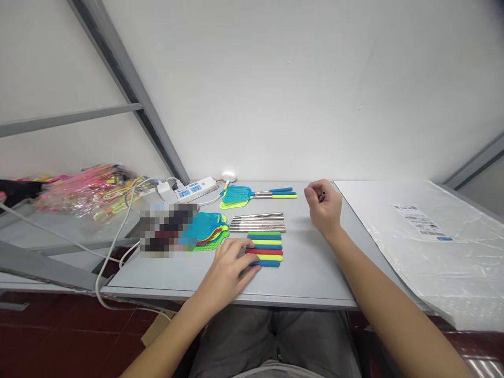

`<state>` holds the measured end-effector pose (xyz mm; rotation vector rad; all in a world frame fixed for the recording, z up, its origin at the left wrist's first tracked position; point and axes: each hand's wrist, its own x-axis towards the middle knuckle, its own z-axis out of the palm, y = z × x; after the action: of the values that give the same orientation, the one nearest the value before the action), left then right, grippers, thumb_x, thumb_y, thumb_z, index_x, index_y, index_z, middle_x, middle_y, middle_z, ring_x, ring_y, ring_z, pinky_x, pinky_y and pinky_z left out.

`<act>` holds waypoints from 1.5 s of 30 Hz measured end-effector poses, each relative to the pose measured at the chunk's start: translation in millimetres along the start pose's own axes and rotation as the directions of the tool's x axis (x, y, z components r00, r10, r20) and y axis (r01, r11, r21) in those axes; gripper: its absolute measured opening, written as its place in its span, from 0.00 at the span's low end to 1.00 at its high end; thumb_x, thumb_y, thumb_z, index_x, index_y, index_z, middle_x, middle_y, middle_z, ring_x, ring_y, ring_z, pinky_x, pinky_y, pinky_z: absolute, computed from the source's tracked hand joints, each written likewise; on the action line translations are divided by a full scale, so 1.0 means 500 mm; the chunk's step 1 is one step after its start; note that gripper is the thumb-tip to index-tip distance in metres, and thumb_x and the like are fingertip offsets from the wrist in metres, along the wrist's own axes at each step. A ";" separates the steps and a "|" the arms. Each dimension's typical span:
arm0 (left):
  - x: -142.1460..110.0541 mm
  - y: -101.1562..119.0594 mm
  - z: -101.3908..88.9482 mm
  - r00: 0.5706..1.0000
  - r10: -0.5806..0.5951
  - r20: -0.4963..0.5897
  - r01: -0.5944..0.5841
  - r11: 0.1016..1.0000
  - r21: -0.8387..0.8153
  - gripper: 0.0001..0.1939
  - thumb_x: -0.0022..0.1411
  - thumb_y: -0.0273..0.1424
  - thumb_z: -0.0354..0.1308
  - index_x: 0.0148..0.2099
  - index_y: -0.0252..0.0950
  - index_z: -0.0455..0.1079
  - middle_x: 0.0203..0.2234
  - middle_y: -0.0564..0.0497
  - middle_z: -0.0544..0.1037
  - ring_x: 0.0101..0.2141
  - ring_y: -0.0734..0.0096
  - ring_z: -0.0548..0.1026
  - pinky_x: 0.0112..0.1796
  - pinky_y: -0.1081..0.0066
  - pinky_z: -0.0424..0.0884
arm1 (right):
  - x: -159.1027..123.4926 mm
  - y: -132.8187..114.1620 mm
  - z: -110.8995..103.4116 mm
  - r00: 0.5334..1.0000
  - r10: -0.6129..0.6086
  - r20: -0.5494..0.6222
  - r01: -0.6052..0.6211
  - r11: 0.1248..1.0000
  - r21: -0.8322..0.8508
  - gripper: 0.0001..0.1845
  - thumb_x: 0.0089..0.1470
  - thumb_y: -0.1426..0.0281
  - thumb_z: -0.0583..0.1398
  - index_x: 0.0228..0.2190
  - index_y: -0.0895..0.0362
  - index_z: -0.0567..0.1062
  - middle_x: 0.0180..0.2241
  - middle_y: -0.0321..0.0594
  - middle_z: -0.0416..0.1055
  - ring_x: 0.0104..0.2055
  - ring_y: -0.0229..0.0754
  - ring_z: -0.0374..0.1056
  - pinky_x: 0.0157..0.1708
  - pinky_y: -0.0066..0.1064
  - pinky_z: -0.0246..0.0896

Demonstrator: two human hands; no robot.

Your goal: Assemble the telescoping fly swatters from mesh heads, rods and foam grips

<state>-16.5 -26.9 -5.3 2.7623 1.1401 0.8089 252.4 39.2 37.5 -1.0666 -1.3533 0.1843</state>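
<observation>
My left hand (234, 265) lies with fingers spread at the left ends of a row of foam handle grips (265, 252) in green, blue, yellow and red, touching them. To the right, my right hand (325, 207) is raised above the table in a closed fist. A small dark spot shows inside its curled fingers, and what it holds is mostly hidden. Several shiny metal rods (258, 221) lie side by side just behind the grips. Left of the rods is a stack of fly swatter heads (207, 228) in blue, green and red.
Assembled fly swatters (236, 196) lie near the wall. A power strip (196, 190) with white cables (112, 252) stands at the back left. Plastic-bagged colourful items (90, 189) fill the far left. A white plastic package (425, 247) covers the right side of the table.
</observation>
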 end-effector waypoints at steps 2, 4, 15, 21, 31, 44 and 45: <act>0.002 0.004 0.000 1.000 0.010 -0.005 -0.010 1.000 0.003 0.07 0.65 0.31 0.57 0.44 0.40 0.74 0.48 0.45 0.71 0.48 0.59 0.67 0.49 0.57 0.65 | -0.005 -0.003 0.000 1.000 -0.008 -0.004 0.008 1.000 0.021 0.22 0.59 0.47 0.53 0.27 0.52 0.69 0.17 0.30 0.55 0.20 0.36 0.51 0.22 0.31 0.46; 0.004 0.007 -0.001 1.000 0.015 -0.003 -0.014 1.000 0.003 0.08 0.66 0.30 0.56 0.46 0.40 0.73 0.49 0.45 0.72 0.48 0.59 0.67 0.49 0.57 0.66 | -0.009 -0.007 0.000 1.000 -0.015 -0.018 0.016 0.999 0.047 0.28 0.60 0.44 0.46 0.28 0.52 0.70 0.17 0.30 0.53 0.20 0.37 0.51 0.22 0.31 0.46; 0.008 0.017 -0.003 0.999 0.043 0.018 -0.042 0.999 -0.021 0.05 0.67 0.29 0.55 0.41 0.40 0.73 0.51 0.46 0.71 0.50 0.58 0.65 0.49 0.57 0.64 | -0.021 -0.021 0.013 0.994 0.107 -0.008 -0.105 0.985 0.140 0.23 0.64 0.57 0.48 0.25 0.54 0.72 0.17 0.32 0.52 0.20 0.37 0.49 0.22 0.32 0.43; 0.011 0.016 0.003 0.998 0.034 0.052 -0.032 0.999 -0.035 0.05 0.67 0.29 0.55 0.42 0.39 0.72 0.50 0.46 0.71 0.48 0.59 0.68 0.47 0.59 0.64 | -0.026 -0.014 0.013 0.989 0.146 0.038 -0.150 0.966 0.208 0.20 0.62 0.61 0.48 0.24 0.55 0.71 0.16 0.31 0.50 0.19 0.36 0.46 0.20 0.31 0.41; 0.008 0.015 -0.011 0.994 -0.062 0.091 0.075 0.986 -0.148 0.25 0.62 0.36 0.61 0.59 0.40 0.60 0.56 0.42 0.66 0.55 0.53 0.63 0.55 0.54 0.59 | -0.031 -0.009 0.013 1.000 0.001 0.022 -0.002 1.000 0.010 0.24 0.66 0.56 0.45 0.27 0.54 0.70 0.17 0.31 0.51 0.20 0.36 0.50 0.21 0.31 0.45; -0.011 -0.024 0.000 0.824 -0.502 -0.262 0.207 0.698 -0.686 0.07 0.69 0.31 0.52 0.48 0.40 0.64 0.43 0.48 0.70 0.42 0.67 0.70 0.44 0.67 0.66 | -0.053 -0.031 0.032 0.992 -0.121 -0.046 0.122 0.992 0.021 0.08 0.64 0.64 0.51 0.42 0.52 0.66 0.24 0.32 0.59 0.23 0.37 0.57 0.23 0.31 0.54; -0.010 -0.022 -0.001 0.836 -0.489 -0.249 0.210 0.705 -0.677 0.07 0.69 0.31 0.52 0.48 0.40 0.64 0.42 0.49 0.70 0.41 0.68 0.70 0.43 0.67 0.65 | -0.049 -0.035 0.031 0.997 -0.059 -0.043 0.062 0.996 0.064 0.08 0.64 0.63 0.51 0.41 0.52 0.66 0.23 0.31 0.58 0.23 0.37 0.56 0.22 0.30 0.53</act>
<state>-27.0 -22.3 -10.0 1.7826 1.1278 1.4405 224.6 21.5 30.3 -0.9686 -1.3321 0.1594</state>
